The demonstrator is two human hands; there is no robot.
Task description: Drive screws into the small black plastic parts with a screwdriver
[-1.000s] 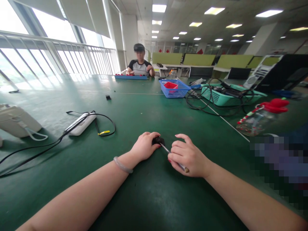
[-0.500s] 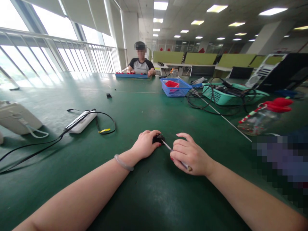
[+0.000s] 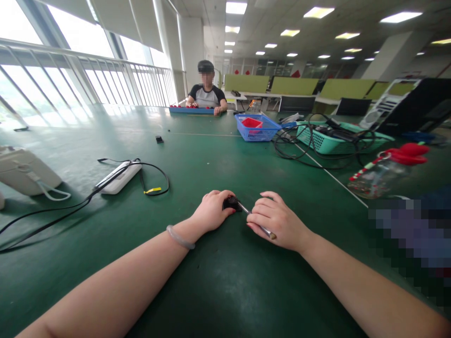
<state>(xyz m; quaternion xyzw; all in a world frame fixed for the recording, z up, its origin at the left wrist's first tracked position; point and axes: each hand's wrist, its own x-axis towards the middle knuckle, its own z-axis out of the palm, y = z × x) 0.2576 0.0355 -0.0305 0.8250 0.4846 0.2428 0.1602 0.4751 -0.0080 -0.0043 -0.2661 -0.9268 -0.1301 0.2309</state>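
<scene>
Black piece [image 3: 231, 203], blue basket [image 3: 260, 135] well beyond.

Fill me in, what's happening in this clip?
A person's left hand holds a small black part down at the green table. The right hand grips a slim tool, its tip at the part; whether they touch is too small to tell. Across the table, another person sits behind a blue tray.
</scene>
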